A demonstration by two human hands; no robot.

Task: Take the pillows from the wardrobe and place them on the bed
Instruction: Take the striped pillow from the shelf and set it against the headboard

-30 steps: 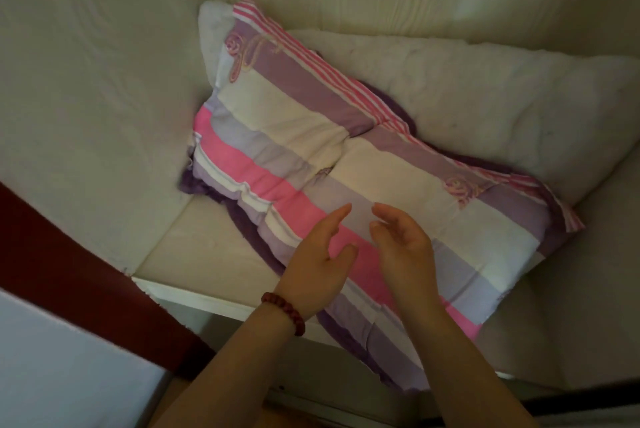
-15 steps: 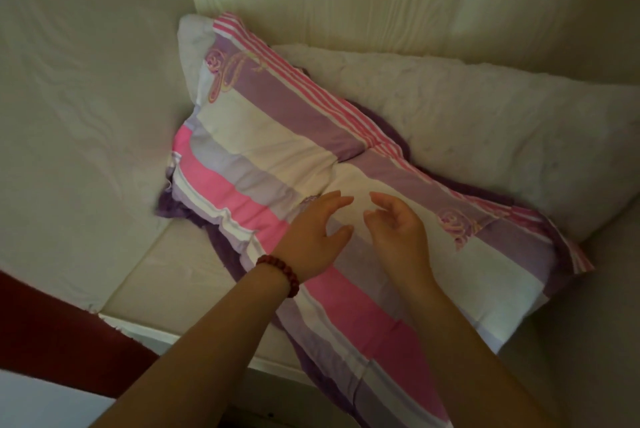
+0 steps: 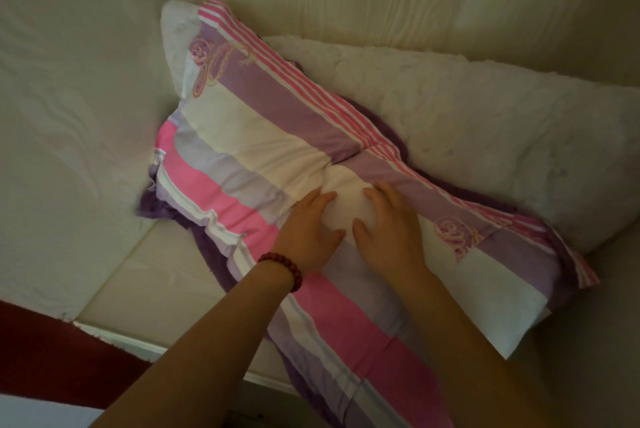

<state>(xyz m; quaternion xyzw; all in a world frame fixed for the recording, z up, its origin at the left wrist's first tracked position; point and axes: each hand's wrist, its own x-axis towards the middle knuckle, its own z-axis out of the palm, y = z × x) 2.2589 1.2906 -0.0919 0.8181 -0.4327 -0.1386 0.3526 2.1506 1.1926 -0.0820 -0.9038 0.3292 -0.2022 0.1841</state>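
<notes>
**Q:** Where's the pillow on the head cam?

**A:** From my end, the pink, purple and white striped fabric pillow (image 3: 277, 136) lies on the pale wardrobe shelf (image 3: 145, 289). A plain white fluffy pillow (image 3: 485, 150) sits right behind it.

**Q:** Hands?

**A:** My view shows the left hand (image 3: 308, 233) and right hand (image 3: 391, 233) side by side on its middle, fingers spread and pressing down, not pinching.
</notes>
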